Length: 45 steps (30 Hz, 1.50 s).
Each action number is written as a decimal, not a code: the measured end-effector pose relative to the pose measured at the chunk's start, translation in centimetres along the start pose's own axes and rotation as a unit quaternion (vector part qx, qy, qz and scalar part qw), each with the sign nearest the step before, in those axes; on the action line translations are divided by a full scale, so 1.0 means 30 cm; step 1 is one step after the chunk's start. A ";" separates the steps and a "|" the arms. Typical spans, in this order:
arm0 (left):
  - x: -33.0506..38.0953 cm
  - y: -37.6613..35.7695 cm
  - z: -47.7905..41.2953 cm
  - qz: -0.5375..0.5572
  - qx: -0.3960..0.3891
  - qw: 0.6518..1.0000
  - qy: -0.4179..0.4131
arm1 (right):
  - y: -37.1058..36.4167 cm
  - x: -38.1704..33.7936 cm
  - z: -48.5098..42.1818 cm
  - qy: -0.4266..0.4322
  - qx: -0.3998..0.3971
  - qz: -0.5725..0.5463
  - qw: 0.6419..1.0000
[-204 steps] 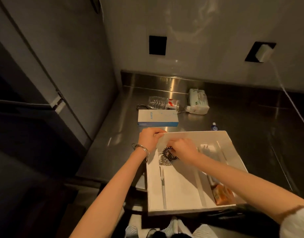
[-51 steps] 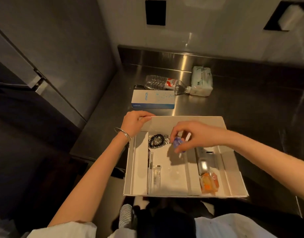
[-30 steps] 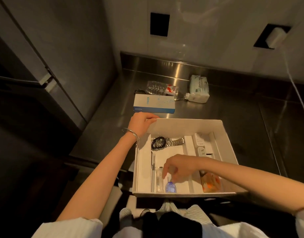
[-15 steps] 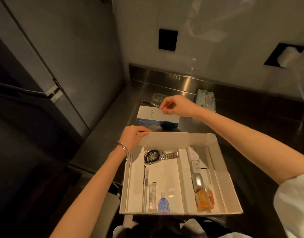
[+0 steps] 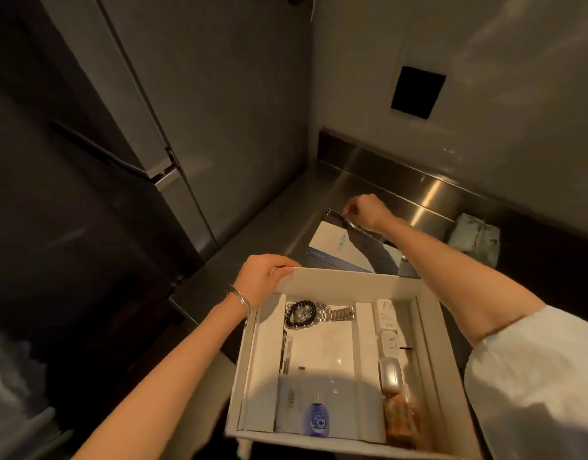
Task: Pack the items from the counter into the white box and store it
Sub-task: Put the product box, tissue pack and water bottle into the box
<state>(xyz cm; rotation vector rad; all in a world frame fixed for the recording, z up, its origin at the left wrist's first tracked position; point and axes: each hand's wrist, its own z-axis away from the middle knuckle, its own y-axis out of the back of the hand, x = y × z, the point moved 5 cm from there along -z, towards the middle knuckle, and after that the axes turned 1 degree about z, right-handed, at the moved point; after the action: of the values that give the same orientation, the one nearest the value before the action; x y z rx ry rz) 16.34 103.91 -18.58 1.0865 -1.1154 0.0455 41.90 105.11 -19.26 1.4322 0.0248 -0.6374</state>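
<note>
The white box (image 5: 345, 277) sits at the steel counter's near edge, and my left hand (image 5: 262, 280) grips its far left corner. Inside lie a bead bracelet (image 5: 294, 315), a metal watch (image 5: 336, 314), a small blue bottle (image 5: 316, 420), white chargers (image 5: 385, 322) and an orange packet (image 5: 399, 421). Behind it lies a white and blue carton (image 5: 332, 244). My right hand (image 5: 369, 210) reaches past the carton and pinches a thin dark item (image 5: 332, 213) beside a clear plastic bottle (image 5: 365, 232). What the dark item is stays unclear.
A tissue pack (image 5: 475, 237) lies at the back right of the counter (image 5: 279, 224). A tall grey cabinet (image 5: 193, 127) closes off the left side. The back wall carries a black square opening (image 5: 417, 91).
My right hand has moved from above the carton to its far side and pinched the dark item. The view has swung left. My left hand keeps its hold on the box corner.
</note>
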 end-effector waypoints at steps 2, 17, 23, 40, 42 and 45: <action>0.015 0.000 0.004 -0.003 -0.001 1.000 -0.010 | -0.019 0.001 -0.049 -0.007 0.004 0.020 1.000; 0.002 0.019 -0.002 -0.006 -0.013 1.000 -0.012 | -0.212 -0.029 -0.238 -0.022 0.003 0.209 0.978; 0.000 0.022 -0.014 -0.010 -0.026 0.999 -0.018 | -0.076 -0.054 -0.166 0.036 0.095 0.164 0.981; -0.006 0.014 -0.033 0.001 -0.036 0.998 -0.054 | 0.121 -0.250 0.580 0.001 0.001 -0.186 0.983; -0.009 0.011 -0.034 0.005 -0.041 0.997 -0.062 | 0.024 -0.257 0.598 -0.009 -0.034 -0.113 0.993; -0.007 0.011 -0.033 0.011 -0.042 0.997 -0.068 | -0.105 -0.232 0.590 -0.066 -0.042 -0.095 0.992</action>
<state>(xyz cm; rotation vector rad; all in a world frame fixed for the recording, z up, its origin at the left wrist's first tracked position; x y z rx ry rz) 16.76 104.90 -18.52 1.0131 -1.2415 -0.0581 28.47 91.55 -16.47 1.3138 0.0829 -0.8767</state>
